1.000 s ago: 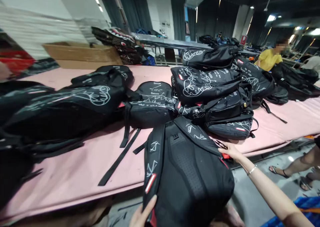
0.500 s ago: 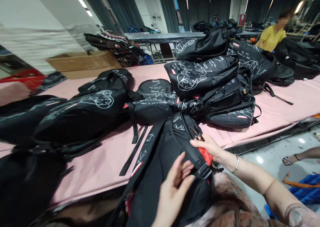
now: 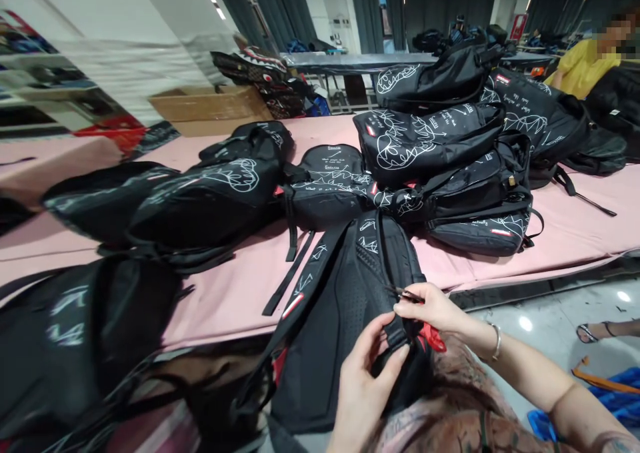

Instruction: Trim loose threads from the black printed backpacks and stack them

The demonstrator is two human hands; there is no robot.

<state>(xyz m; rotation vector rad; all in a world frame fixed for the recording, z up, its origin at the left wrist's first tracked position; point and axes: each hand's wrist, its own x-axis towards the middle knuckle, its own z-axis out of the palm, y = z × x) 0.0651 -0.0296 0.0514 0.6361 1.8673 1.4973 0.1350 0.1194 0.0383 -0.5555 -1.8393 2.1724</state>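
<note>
A black backpack [image 3: 320, 360] leans against the table edge in front of me, its padded back and shoulder straps facing up. My left hand [image 3: 370, 366] has its thumb and fingers closed round the lower part of the right-side strap, at the black buckle [image 3: 399, 333]. Just above it, my right hand [image 3: 435, 306] holds dark, pointed thread snips [image 3: 407, 295], whose tips point left over the strap. Something red [image 3: 433, 338] hangs below that hand; what it belongs to is unclear. The right fingertips also touch the strap.
Black backpacks with white scribble prints lie left [image 3: 200, 206] and right [image 3: 430, 140] on the pink-covered table [image 3: 230, 306]. An open cardboard box [image 3: 210, 110] stands behind. A person in yellow [image 3: 575, 66] is at the far right. Blue material [image 3: 615, 393] lies on the floor.
My left hand has moved up and right from above the pack and closed on the strap by the buckle. The right hand has lowered beside it. The view has swung left.
</note>
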